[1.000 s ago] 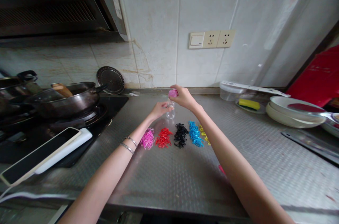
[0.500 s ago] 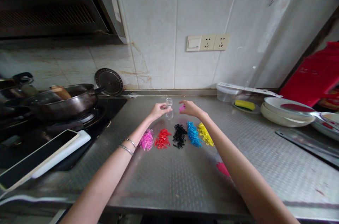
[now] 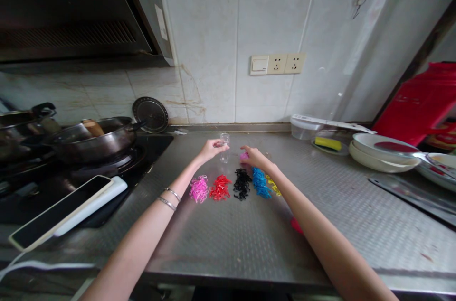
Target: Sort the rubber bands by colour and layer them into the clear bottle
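My left hand point(image 3: 213, 149) is closed around a small clear jar point(image 3: 224, 155), upright at the back of the steel counter. Across from it, my right hand point(image 3: 255, 157) grips a small pink object point(image 3: 244, 156) at its fingertips; its kind is too small to make out. In front of the hands lies a row of small rubber bands in heaps: pink bands point(image 3: 198, 189), red bands point(image 3: 220, 188), black bands point(image 3: 242, 184), blue bands point(image 3: 261, 182) and yellow bands point(image 3: 273, 186). My right forearm partly covers the yellow heap.
A bright pink-red item point(image 3: 296, 226) is half hidden under my right forearm. On the left are a phone point(image 3: 60, 211), a stove with a pan point(image 3: 96, 142) and a round lid point(image 3: 150, 115). White bowls point(image 3: 381, 156), a yellow sponge point(image 3: 327, 143) and a cleaver-like blade point(image 3: 409, 199) lie right.
My right hand has lowered slightly with the pink object, and its forearm now covers more of the yellow bands. The left hand keeps its hold on the jar. The view has shifted slightly.
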Tool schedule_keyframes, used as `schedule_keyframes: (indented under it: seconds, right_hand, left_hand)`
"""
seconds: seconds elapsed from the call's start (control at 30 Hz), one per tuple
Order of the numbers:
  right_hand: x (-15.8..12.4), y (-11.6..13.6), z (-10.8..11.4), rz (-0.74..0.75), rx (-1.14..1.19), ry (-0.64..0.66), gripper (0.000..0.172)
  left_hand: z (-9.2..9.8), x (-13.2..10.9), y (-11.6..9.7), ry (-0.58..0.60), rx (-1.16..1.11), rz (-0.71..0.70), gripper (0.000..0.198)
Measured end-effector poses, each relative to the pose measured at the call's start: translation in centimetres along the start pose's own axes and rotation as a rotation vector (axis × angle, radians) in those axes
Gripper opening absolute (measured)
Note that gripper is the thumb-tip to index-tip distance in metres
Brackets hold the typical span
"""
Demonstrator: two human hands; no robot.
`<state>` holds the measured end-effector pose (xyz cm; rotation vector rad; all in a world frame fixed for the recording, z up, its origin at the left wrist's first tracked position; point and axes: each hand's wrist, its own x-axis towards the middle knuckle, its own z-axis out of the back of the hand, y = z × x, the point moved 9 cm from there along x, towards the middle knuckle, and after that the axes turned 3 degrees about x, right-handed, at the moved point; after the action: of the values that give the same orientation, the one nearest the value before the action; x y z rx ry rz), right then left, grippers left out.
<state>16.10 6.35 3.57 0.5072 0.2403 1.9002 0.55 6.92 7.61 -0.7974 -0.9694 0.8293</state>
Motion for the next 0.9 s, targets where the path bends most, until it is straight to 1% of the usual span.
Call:
schedule_keyframes:
  seconds: [0.17, 0.33, 0.4, 0.5, 0.57, 0.63, 0.7, 0.8, 0.83, 0.9]
  right_hand:
    - [-0.1, -0.2, -0.3, -0.014, 0.008, 0.013, 0.058]
    - [0.0, -0.1, -0.4, 0.015, 0.009, -0.016, 0.056]
    - [0.0, -0.1, -0.6, 0.016, 0.018, -0.017, 0.055]
    - [0.0, -0.3, -0.8, 0.011, 0.032, -0.007, 0.054]
    - [-0.1, -0.4, -0.4, 0.014, 0.025, -0.017, 0.056]
    - [-0.2, -0.1, 0.6, 0.034, 0.005, -0.052, 0.057]
    - [-0.4, 1.1, 2.2, 0.087, -0.015, -0.115, 0.054]
    - [-1.1, 4.6, 4.3, 0.208, 0.001, -0.184, 0.040]
    - [-1.5, 6.2, 4.4, 0.253, 0.028, -0.170, 0.034]
    - [-2.3, 9.7, 3.6, 0.358, 0.079, -0.099, 0.024]
  left_hand:
    - [3.4, -1.5, 0.2, -0.071, -0.015, 0.029, 0.040]
    - [6.5, -3.3, 0.9, -0.171, -0.029, 0.077, 0.042]
    - [7.1, -3.9, 1.1, -0.195, -0.034, 0.081, 0.044]
    - [7.6, -4.6, 1.5, -0.207, -0.034, 0.091, 0.044]
    - [7.7, -4.9, 1.9, -0.211, -0.037, 0.104, 0.043]
    - [7.7, -5.1, 2.1, -0.211, -0.046, 0.111, 0.042]
    - [7.6, -5.2, 2.2, -0.206, -0.054, 0.113, 0.042]
    - [7.4, -5.3, 2.3, -0.203, -0.064, 0.117, 0.043]
    - [7.3, -5.3, 2.4, -0.204, -0.068, 0.118, 0.044]
    - [7.1, -5.4, 2.4, -0.202, -0.077, 0.126, 0.045]
